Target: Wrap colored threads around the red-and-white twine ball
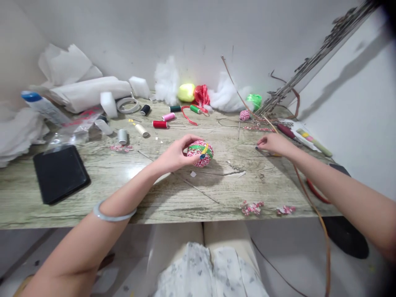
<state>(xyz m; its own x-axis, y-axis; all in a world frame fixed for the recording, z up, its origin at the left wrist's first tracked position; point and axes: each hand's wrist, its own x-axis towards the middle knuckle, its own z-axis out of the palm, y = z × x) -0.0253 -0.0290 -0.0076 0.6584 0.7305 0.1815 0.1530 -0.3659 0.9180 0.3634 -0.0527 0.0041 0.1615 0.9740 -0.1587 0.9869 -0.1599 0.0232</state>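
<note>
My left hand [177, 155] is wrapped round a ball [206, 161] of red-and-white twine with a green band and a short yellow strip on its side. The ball rests on or just above the table; I cannot tell which. Dark polish shows on the thumbnail pressed against it. Over on the right, my right hand [274, 144] is low at the tabletop with its fingertips drawn together. What they pinch, if anything, is too small to make out. A thin twig [198, 189] and a small white square [193, 174] lie below the ball.
Thread spools [160, 124], white stuffing [167, 82] and a small twine ball [244, 115] line the back. A black tray-like object [61, 173] lies left. Dry branches [297, 76] lean at right, near a maroon-handled tool [286, 131]. Pink flower clusters [252, 207] sit by the front edge.
</note>
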